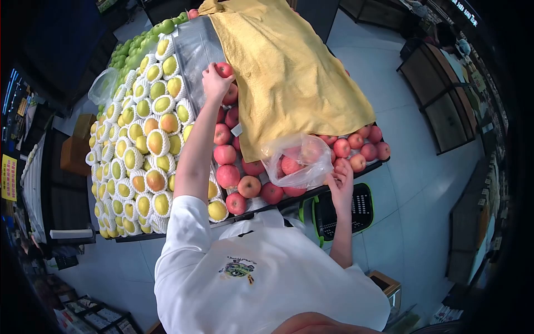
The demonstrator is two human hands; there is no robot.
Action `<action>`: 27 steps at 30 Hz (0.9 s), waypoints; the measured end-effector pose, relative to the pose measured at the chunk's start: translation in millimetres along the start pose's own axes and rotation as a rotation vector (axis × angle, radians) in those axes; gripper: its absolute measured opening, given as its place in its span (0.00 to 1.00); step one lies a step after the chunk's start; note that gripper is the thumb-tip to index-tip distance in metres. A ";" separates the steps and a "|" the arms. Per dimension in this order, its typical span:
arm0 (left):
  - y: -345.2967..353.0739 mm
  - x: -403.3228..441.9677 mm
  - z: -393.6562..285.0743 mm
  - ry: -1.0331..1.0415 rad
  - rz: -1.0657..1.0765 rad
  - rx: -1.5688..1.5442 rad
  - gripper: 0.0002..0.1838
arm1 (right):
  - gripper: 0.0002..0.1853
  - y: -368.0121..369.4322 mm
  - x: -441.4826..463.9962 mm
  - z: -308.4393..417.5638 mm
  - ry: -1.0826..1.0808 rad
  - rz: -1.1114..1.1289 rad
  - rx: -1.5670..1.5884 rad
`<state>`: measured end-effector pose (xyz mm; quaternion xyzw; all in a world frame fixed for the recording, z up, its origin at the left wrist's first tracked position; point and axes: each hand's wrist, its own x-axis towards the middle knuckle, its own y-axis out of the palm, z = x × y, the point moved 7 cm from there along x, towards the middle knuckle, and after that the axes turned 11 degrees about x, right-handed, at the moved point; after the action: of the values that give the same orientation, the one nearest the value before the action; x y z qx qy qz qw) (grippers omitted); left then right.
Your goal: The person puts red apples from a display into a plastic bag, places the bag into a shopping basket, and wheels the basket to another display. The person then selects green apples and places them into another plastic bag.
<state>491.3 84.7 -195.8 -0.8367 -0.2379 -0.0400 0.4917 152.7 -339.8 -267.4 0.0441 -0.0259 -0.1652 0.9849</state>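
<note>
My left hand (216, 83) reaches out over the display with its fingers closed around a red apple (224, 69), at the edge of a yellow cloth (289, 72). Below it, more red apples (227, 176) lie in rows down to the front edge. My right hand (340, 181) grips the rim of a clear plastic bag (303, 175), which rests over the apples near the front. Red apples show through the bag; whether they are inside or underneath I cannot tell.
Yellow-green fruit in white foam nets (133, 150) fills the left side, with green fruit (136, 47) behind. A clear divider (194, 50) stands beside the apples. On the floor by the front edge is a black basket with green trim (361, 206). Shelving (436, 100) stands at right.
</note>
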 end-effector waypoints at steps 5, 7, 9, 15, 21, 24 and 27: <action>-27.9 -6.2 -9.2 0.057 -0.208 -0.099 0.42 | 0.37 -14.4 -1.1 -2.7 0.059 -0.040 0.049; -47.6 -19.3 -17.2 0.055 -0.135 -0.749 0.39 | 0.33 -20.7 -1.9 1.6 0.036 -0.080 -0.007; -52.4 -50.2 -30.7 0.016 0.284 -1.519 0.33 | 0.31 -22.6 0.4 0.8 0.040 -0.083 -0.002; -107.0 -190.4 -65.2 -0.141 0.976 -2.587 0.44 | 0.30 -9.9 11.9 10.6 -0.020 -0.111 0.087; -108.8 -258.8 -52.1 -0.247 1.032 -2.643 0.47 | 0.27 23.7 15.0 21.9 -0.161 -0.080 0.082; -115.1 -282.5 -49.6 -0.289 0.967 -2.494 0.49 | 0.23 45.2 -0.1 37.1 -0.367 -0.114 -0.071; -111.2 -303.0 -32.6 -0.229 0.900 -2.333 0.51 | 0.23 91.0 -36.2 78.7 -0.605 0.011 -0.369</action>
<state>180.4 -6.5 -180.8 -0.7784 0.2038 0.0177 -0.5935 142.7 -248.4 -181.8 -0.1855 -0.2865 -0.1671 0.9250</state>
